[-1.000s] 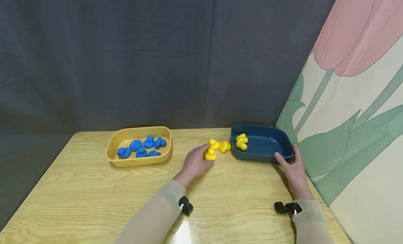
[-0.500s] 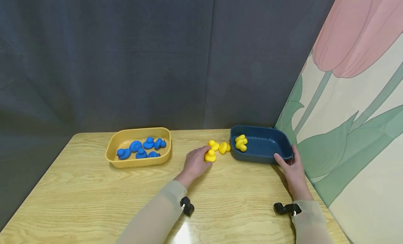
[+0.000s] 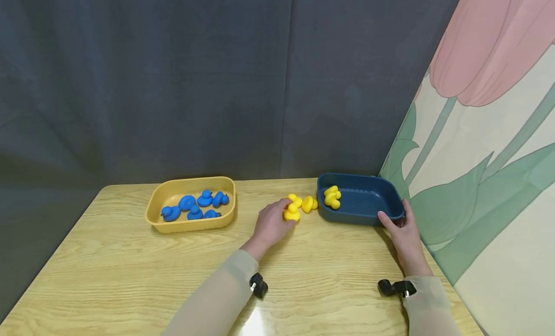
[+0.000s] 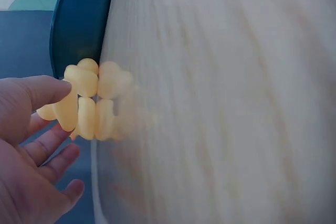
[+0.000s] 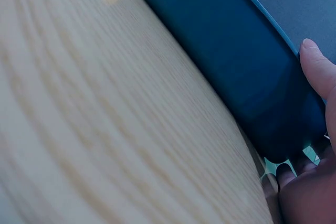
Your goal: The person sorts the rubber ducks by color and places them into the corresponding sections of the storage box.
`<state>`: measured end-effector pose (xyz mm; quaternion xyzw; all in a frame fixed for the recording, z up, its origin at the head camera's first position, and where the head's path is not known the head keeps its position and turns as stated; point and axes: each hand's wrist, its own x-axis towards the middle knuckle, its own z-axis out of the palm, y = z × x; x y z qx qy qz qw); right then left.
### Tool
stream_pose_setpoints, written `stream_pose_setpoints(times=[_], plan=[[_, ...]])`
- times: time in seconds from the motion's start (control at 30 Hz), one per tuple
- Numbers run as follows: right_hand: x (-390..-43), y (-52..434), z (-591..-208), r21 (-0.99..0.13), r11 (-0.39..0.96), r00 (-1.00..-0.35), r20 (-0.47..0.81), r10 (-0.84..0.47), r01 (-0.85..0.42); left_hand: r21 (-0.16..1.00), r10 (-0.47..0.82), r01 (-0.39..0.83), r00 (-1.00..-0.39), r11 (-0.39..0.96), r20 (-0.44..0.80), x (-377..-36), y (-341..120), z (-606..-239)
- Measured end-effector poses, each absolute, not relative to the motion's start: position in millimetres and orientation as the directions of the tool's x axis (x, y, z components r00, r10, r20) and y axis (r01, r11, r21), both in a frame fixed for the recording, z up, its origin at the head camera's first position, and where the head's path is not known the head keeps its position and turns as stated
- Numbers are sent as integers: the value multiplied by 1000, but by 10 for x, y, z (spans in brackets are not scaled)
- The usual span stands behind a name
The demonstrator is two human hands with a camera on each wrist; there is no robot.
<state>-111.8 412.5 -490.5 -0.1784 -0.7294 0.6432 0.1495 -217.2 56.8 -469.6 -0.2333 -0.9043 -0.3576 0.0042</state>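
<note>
Right now the left hand (image 3: 270, 223) pinches a small yellow rubber duck (image 3: 291, 212) between thumb and fingertips on the pale wood-grain bench (image 3: 130, 268), midway between the two trays; the left wrist view shows the thumb (image 4: 44, 90) pressed on the duck (image 4: 68, 109) with the other fingers loosely fanned below. Two more yellow ducks (image 3: 303, 202) lie touching it, just beside the near-left wall of the dark blue plastic tray (image 3: 368, 201), which already holds a pair of yellow ducks (image 3: 332, 196) in its left end. The right hand (image 3: 401, 230) grips that tray's near right corner, thumb (image 5: 319, 69) hooked over the rim. Off to the left, a mustard-yellow oval tray (image 3: 191, 224) carries several blue ducks (image 3: 195, 205). The risk I see is the crowding: the pinched duck sits against its neighbours, so lifting it could nudge them rolling across the bench. The pinch also looks shallow, so the smooth duck might slip before clearing the tray's wall.
</note>
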Motion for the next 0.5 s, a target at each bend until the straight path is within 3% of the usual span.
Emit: stream_pose_setpoints(times=[0.5], plan=[[-1134, 4137, -4918, -992, 101, -883, -25, 469, 81, 702, 416, 462, -873, 541, 254, -2088, 938, -4389]])
